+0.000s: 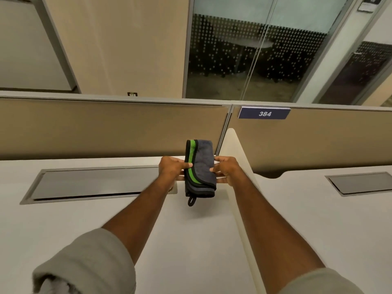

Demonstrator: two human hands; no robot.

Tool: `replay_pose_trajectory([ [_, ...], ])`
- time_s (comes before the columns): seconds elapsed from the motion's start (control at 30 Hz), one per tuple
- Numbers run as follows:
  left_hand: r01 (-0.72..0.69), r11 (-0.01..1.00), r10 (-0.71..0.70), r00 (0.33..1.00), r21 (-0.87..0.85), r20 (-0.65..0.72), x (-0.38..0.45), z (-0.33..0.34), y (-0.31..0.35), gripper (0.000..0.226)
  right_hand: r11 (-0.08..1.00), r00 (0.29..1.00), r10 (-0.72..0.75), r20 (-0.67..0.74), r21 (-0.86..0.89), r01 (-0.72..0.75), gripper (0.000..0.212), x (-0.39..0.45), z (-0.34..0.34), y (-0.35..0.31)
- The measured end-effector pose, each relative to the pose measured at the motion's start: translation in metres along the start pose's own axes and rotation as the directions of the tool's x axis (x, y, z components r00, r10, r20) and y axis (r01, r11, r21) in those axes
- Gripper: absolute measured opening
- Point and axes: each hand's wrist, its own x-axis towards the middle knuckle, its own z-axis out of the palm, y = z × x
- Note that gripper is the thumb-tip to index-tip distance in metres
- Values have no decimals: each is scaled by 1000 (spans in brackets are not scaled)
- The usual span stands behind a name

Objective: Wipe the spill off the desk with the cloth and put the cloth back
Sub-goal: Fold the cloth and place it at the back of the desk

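A folded grey cloth with a green stripe, black edging and a black hanging loop is held upright above the back of the white desk. My left hand pinches its left edge and my right hand pinches its right edge. The cloth hangs beside the near end of a cream divider panel between two desks. No spill shows on the desk surface in this view.
A long grey cable-tray lid is set into the desk at left; a second lid sits in the neighbouring desk at right. Tan partition panels run along the back, with a blue "384" sign. Glass office walls stand beyond.
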Motion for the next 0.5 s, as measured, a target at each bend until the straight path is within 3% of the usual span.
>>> replay_pose_trajectory([
  [0.17,71,997,-70,996,18,-50,50,18,-25,29,987,995,13,-96,-159,-28,39,66,11,16],
  [0.37,143,982,-124,981,126,-147,74,29,-51,27,920,967,-101,-233,-392,1,42,101,25,44],
  [0.5,132,943,-73,978,306,-197,76,32,-55,41,879,938,-175,-301,-477,11,25,105,27,50],
])
